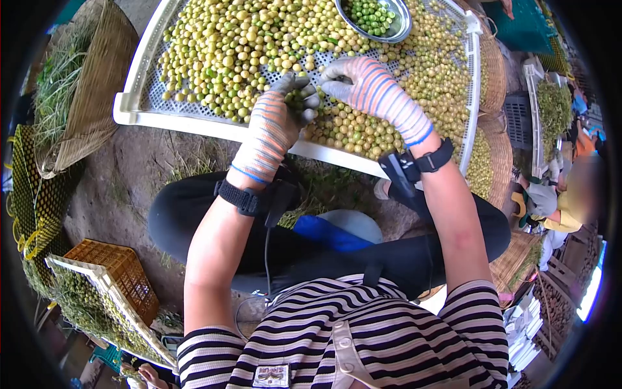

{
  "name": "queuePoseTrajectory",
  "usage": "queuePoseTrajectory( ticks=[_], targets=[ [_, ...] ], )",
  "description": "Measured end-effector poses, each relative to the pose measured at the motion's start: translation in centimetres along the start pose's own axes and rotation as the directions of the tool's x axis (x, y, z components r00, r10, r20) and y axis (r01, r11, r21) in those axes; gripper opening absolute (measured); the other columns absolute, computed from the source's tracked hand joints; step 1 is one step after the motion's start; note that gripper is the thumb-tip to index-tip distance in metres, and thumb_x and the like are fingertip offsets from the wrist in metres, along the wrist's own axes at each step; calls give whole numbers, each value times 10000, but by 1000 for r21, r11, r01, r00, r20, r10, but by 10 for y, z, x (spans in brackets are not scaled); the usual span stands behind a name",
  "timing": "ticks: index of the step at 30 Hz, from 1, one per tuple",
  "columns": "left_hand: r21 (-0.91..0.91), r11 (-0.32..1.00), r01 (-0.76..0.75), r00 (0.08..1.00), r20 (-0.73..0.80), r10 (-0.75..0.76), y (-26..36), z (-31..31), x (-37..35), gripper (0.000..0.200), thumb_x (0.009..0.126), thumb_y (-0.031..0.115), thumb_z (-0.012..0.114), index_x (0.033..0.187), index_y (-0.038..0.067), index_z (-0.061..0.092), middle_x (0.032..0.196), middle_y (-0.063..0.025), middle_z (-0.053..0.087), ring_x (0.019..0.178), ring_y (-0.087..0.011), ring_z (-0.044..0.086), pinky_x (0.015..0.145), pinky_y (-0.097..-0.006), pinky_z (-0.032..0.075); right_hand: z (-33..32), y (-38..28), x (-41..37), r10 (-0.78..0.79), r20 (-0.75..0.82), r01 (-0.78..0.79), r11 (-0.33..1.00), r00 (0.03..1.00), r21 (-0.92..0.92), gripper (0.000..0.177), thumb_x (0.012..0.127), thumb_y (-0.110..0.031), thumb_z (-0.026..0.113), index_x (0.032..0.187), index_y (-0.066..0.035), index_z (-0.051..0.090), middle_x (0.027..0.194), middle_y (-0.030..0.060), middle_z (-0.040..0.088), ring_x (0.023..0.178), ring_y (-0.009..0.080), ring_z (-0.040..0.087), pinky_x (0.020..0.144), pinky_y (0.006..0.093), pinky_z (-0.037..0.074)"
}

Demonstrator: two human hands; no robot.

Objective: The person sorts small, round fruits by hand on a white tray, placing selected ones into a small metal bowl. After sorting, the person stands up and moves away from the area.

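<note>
Both hands wear striped gloves with grey fingers, above a white mesh tray (214,128) of small round yellow-green fruits (220,48). My left hand (285,107) is palm up near the tray's front edge, its fingers curled round several green fruits (295,98). Just to its right, my right hand (353,81) has its thumb and fingers curled together, pointing toward the left one; anything between its fingertips is too small to make out. A metal bowl (400,31) holding greener fruits sits on the tray's far side, beyond my right hand.
Woven baskets (494,78) stand beside the tray on the right. At the left are a woven basket (97,84) with green stems and an orange crate (120,259) by another fruit-laden tray. A blue item (327,235) lies between my legs. Other people sit at the far right.
</note>
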State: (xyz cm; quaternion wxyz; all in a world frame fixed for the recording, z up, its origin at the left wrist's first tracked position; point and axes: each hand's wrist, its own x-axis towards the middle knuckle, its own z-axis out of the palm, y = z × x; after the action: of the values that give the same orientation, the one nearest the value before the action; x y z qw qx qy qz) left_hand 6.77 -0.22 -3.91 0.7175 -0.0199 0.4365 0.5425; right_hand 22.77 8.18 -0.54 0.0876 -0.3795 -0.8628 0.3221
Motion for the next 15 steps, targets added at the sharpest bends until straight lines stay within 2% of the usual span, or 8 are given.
queuePoseTrajectory(
  ticks=[1,3,4,7,9,12,14,15],
  targets=[
    [-18,1000,-4,1000,-22,3,1,-2,2,281,906,327,512,923,54,573,756,-20,577,607,-147,548,500,-243,404,3,-5,-2,-1,0,1,1000,1000,2,228,758,-276,680,866,-76,666,814,138,658,707,253,637,670,343,506],
    [-19,998,-61,997,-50,60,6,-1,0,285,917,344,488,892,72,571,722,-6,571,581,-137,522,514,-238,393,9,-14,-3,85,148,-22,924,985,-382,232,744,-278,660,880,-91,674,814,150,648,735,307,633,682,383,509],
    [-21,998,-62,997,-53,61,9,-2,-1,285,917,344,488,892,72,571,722,-6,571,581,-137,522,514,-238,393,18,-17,-1,114,170,-23,887,979,-462,207,744,-255,624,869,-99,682,801,152,644,771,325,632,695,405,509],
    [3,994,-111,993,-52,111,15,0,-3,280,928,329,474,861,78,578,687,7,561,557,-119,505,495,-239,383,39,-14,4,117,154,-22,857,981,-514,206,752,-248,619,784,-45,634,819,160,633,747,356,607,663,438,494],
    [2,992,-125,991,-43,125,14,-2,-3,282,929,329,475,856,77,579,686,7,560,549,-119,503,491,-237,381,36,-12,5,221,174,-132,901,960,-414,202,759,-235,607,759,-35,633,817,169,630,741,371,597,646,428,492],
    [-23,990,-141,989,-46,140,17,1,-6,282,931,321,474,855,71,581,685,8,560,530,-121,500,484,-231,378,19,16,-8,37,37,-45,973,999,225,227,812,-224,574,848,-14,649,753,142,648,707,284,626,681,350,497],
    [-15,979,-202,979,-44,201,21,2,-11,276,931,312,477,872,63,582,690,7,560,546,-119,504,491,-228,381,5,14,-24,13,10,-15,985,1000,172,204,817,-200,591,907,-21,632,726,113,630,675,226,605,660,333,487],
    [-48,978,-203,979,-16,202,26,2,-13,273,931,309,484,891,57,580,707,-3,562,573,-119,510,499,-220,382,-2,1,-36,28,99,-55,958,995,281,188,813,-170,588,948,-44,628,746,112,629,686,216,605,665,337,486]
  ],
)
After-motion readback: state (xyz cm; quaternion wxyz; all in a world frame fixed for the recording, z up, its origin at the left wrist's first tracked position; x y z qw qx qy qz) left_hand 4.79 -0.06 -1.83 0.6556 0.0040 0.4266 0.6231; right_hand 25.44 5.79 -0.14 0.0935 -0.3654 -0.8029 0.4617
